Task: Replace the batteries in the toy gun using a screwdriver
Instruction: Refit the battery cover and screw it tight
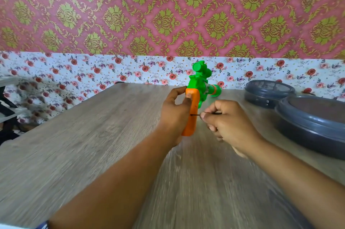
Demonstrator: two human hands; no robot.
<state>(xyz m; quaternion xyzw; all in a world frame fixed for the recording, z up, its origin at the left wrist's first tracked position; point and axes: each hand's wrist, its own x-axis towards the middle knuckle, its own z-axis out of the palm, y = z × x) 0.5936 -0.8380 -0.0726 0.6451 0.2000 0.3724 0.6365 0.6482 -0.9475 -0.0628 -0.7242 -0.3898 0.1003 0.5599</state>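
A green toy gun point(199, 83) with an orange grip point(192, 116) is held above the wooden table point(93, 144), barrel pointing away to the right. My left hand point(175, 111) is wrapped around the orange grip from the left. My right hand point(225, 122) pinches a thin dark screwdriver point(196, 115), whose tip touches the right side of the grip about halfway down. Most of the screwdriver is hidden inside my fingers. No batteries are visible.
Two dark grey round containers sit at the right, one near point(313, 122) and one farther back point(268, 92). A floral-papered wall point(112, 72) stands behind the table. The table's left edge drops off beside dark furniture point(7, 109).
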